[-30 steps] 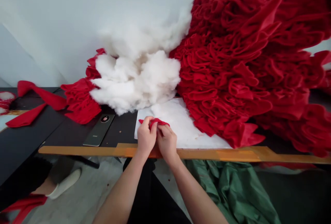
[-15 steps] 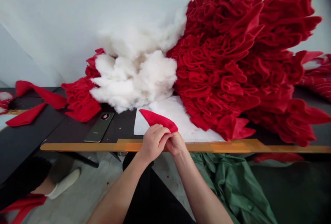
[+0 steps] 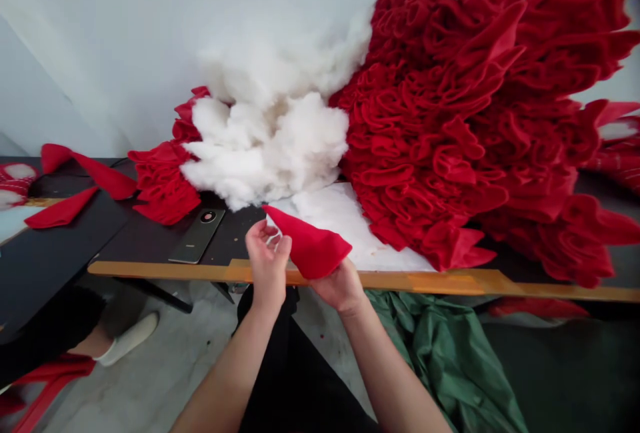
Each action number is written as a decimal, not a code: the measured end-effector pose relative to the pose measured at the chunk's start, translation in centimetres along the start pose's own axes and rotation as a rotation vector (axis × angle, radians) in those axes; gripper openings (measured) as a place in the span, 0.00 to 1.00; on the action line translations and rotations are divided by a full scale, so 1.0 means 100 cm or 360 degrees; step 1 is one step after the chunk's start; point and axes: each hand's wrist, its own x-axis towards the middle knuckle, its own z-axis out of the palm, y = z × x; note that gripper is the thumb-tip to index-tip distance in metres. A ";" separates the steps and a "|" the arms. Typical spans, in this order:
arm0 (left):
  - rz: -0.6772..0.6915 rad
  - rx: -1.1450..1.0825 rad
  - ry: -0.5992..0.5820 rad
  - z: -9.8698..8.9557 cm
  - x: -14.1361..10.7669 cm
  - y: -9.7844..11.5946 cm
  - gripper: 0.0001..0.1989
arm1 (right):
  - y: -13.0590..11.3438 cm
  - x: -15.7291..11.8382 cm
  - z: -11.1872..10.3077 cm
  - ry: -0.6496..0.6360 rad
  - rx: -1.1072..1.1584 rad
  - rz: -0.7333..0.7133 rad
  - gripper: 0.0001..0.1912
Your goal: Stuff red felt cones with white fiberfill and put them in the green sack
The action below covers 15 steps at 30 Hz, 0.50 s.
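Observation:
A small red pointed felt hat (image 3: 317, 246) is in front of me at the table's front edge, its tip toward the far left and its wide end toward the right. My right hand (image 3: 341, 285) grips the wide end from below, with most of its fingers hidden under the felt. At the left side of the hat is my left hand (image 3: 269, 256), fingers loosely curved and apart, thumb by the felt edge. White table or paper shows behind the left fingers. Beyond the hat lies a mound of white stuffing (image 3: 270, 153).
A tall heap of red felt pieces (image 3: 430, 126) rises on the right, over a white sheet (image 3: 395, 256). To the left are a phone (image 3: 197, 236), a smaller red felt pile (image 3: 167, 180) and loose red cones (image 3: 63, 210). Green fabric (image 3: 450, 353) hangs below; a person's foot (image 3: 127, 340) shows lower left.
My hands were together at the hat's wide end; now the left hand has moved left, away from it. The hat has turned, showing more of its broad side, while the right hand keeps hold.

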 end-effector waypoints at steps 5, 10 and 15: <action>-0.0683 -0.0647 -0.0159 0.006 0.014 0.004 0.19 | 0.013 -0.004 0.013 0.0277 0.0004 -0.0097 0.17; -0.0924 -0.0919 -0.0111 0.011 0.014 0.007 0.21 | 0.029 -0.010 0.014 0.0244 -0.0068 -0.0339 0.15; -0.0869 -0.0967 -0.0306 0.011 0.010 0.010 0.21 | 0.030 -0.014 0.000 0.0040 -0.0414 -0.0218 0.21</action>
